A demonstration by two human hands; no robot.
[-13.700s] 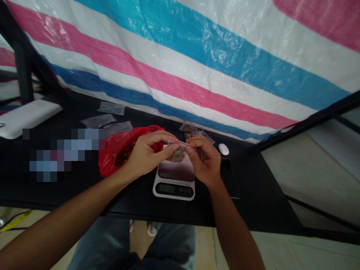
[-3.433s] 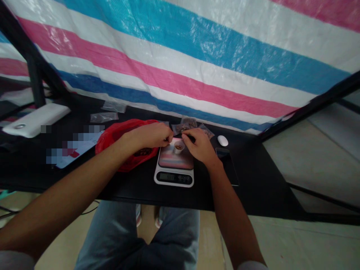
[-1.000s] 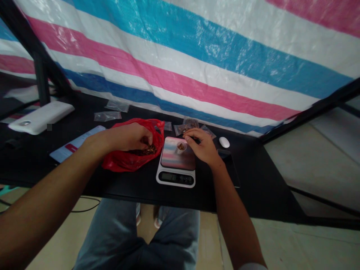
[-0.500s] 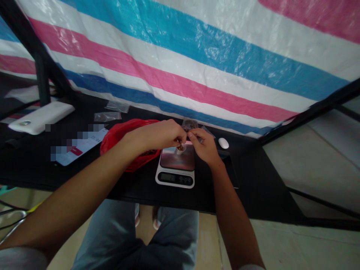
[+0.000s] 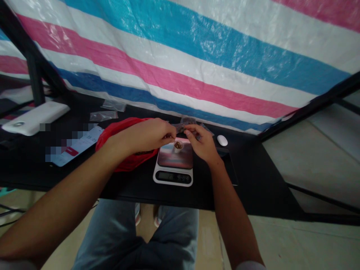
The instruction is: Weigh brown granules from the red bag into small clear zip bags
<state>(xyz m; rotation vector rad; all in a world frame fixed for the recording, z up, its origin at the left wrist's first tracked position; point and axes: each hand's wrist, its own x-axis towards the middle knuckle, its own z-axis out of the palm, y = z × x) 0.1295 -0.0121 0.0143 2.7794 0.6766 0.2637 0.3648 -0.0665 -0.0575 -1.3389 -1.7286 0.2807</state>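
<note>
as the left hand (image 5: pixel 143 137) swings in from the red plastic bag (image 5: pixel 123 165), it nearly touches the right hand (image 5: pixel 201 144), both pinched just above the small white cup (image 5: pixel 178 149) of brown pieces (image 5: pixel 178 144) on the white digital scale (image 5: pixel 173 177)

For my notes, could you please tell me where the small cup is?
Head view: the cup stands on the digital scale, just below the left hand and right hand.

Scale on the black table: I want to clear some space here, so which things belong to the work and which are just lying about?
Seem part of the work:
left hand and right hand, held above the cup
small white cup of brown pieces
digital scale
red plastic bag
clear plastic bags

Seem just lying about:
white computer mouse
white slab-shaped device
printed leaflet
</note>
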